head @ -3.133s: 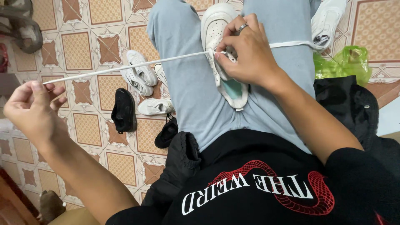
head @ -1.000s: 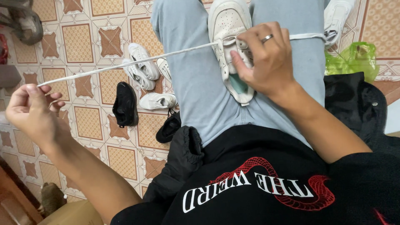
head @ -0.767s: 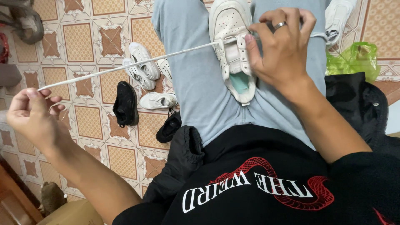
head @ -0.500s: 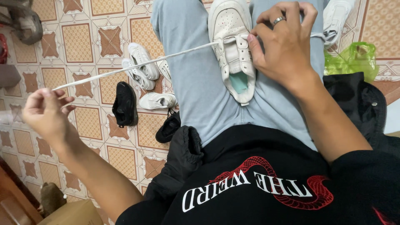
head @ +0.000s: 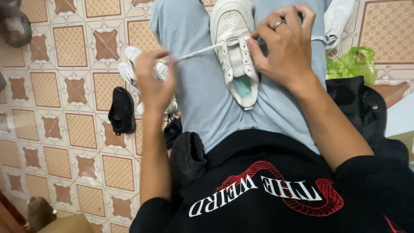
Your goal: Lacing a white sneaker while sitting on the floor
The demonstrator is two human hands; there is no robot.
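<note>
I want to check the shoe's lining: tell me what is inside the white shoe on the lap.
Inside the white shoe a pale green insole shows at the heel opening. Farther in, the tongue and the right hand cover the rest.

Sneaker on lap between both hands, left hand left of it pinching lace, right hand at its right side, small shoes on floor further left, bag right
</note>
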